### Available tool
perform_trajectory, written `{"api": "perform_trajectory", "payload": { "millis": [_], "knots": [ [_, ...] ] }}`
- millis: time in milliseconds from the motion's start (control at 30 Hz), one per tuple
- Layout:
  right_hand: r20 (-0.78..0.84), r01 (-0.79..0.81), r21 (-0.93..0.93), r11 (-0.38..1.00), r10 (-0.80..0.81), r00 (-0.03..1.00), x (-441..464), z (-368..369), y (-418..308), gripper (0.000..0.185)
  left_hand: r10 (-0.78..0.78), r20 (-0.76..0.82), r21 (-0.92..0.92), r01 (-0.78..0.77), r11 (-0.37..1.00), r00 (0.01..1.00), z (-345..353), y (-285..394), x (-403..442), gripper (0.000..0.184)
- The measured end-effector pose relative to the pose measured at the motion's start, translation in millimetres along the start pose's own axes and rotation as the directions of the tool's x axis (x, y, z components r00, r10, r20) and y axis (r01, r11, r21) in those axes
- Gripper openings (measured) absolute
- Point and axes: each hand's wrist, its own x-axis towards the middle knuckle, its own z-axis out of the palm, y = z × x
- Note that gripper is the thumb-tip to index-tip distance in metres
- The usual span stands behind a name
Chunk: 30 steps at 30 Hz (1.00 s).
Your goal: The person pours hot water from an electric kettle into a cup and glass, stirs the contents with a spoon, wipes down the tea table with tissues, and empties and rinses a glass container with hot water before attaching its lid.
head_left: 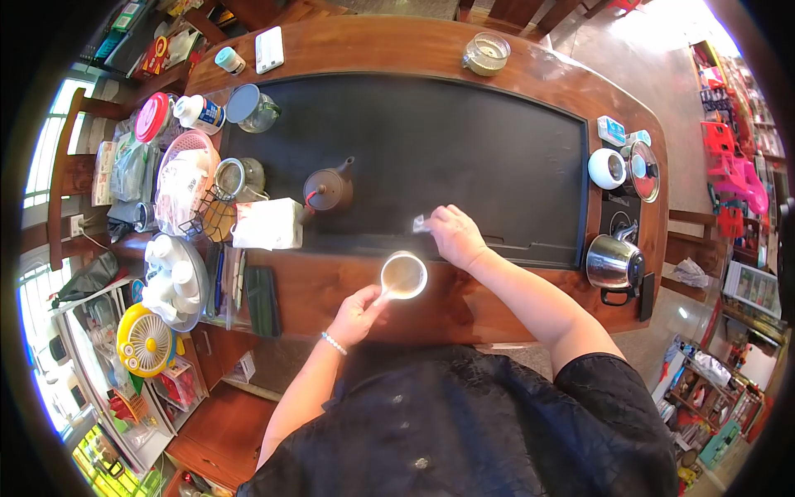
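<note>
My left hand (354, 316) is closed round the handle of a white mug (425, 277), which holds a pale brown liquid. The mug is at the near edge of the table, over the wood. To its upper right, my right hand (458, 238) pinches a small whitish packet (421, 224) between its fingertips, above the near edge of the black tea tray (464, 157). What the packet contains cannot be made out. A brown teapot (328, 190) stands on the tray, left of both hands. Next to it is a white pack of tissues (269, 224).
On the left are glass jars (253, 108), a pink basket (184, 178), a bowl of white cups (175, 277) and a yellow fan (151, 340). A steel kettle (614, 263) and a glass-lidded pot (641, 170) stand at the right. A glass bowl (486, 55) sits at the far edge.
</note>
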Motion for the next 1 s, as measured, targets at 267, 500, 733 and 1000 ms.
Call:
{"api": "perform_trajectory", "payload": {
  "millis": [267,500,733,1000],
  "knots": [
    [-0.041,-0.107,-0.044,0.993,0.105,0.994,-53.2,-42.8,27.6,0.013,-0.022,0.004,-0.002,0.022,1.0,1.0,-0.2,2.1,2.8,0.02],
    [-0.315,-0.754,0.101,0.649,0.74,0.594,-112.0,-63.6,63.3,0.006,-0.032,0.011,0.023,0.032,0.999,0.999,-1.2,0.5,0.8,0.021],
    [-0.345,-0.6,-0.012,0.8,0.56,0.753,-71.3,-15.3,8.9,0.008,-0.057,0.018,0.007,0.056,0.998,0.998,-2.6,-5.0,2.0,0.025],
    [-0.048,-0.573,0.463,0.677,0.664,0.746,-18.6,12.9,-14.1,0.019,-0.05,0.016,0.038,0.05,0.998,0.999,-4.1,-7.4,2.1,0.026]
  ]
}}
